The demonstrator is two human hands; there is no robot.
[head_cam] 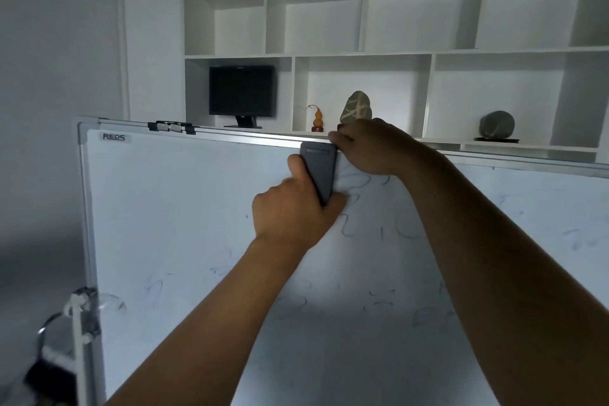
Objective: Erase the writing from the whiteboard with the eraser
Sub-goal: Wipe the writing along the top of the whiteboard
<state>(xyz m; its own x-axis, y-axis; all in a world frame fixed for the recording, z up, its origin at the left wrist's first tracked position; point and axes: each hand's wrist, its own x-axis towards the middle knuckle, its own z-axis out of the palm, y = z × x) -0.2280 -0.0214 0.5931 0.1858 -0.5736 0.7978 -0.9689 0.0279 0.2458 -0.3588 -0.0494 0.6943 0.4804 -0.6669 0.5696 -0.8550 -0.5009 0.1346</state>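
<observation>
Both your arms are up at the top of the whiteboard (197, 224), and your left hand (293, 211) has its fingers curled round the dark grey eraser (320, 171), thumb up along its left edge, holding it upright and flat to the board just under the metal top rail. Your right hand (369, 148) is right beside it, fingers hooked over that top rail, its fingertips touching the eraser's upper right corner. The board's surface is pale and smeary: faint blue strokes of writing (354, 204) sit just right of and below the eraser, more ghostly marks trail across the lower half, and the stretch to the left of the eraser looks nearly wiped. A "REDS" label (114, 137) sits in the top left corner, with a small black clip (171, 126) on the rail near it. At the left edge, a white stand bracket (82, 310) meets the frame, blurred. Behind the board, the room is dim and white, with a built-in shelf unit (362, 53) across the back wall. A dark monitor (242, 92) stands in the lower left cubby, a small orange gourd (317, 119) and a veined stone (356, 107) in the middle one, and a round grey stone (497, 126) on a dark base to the right.
</observation>
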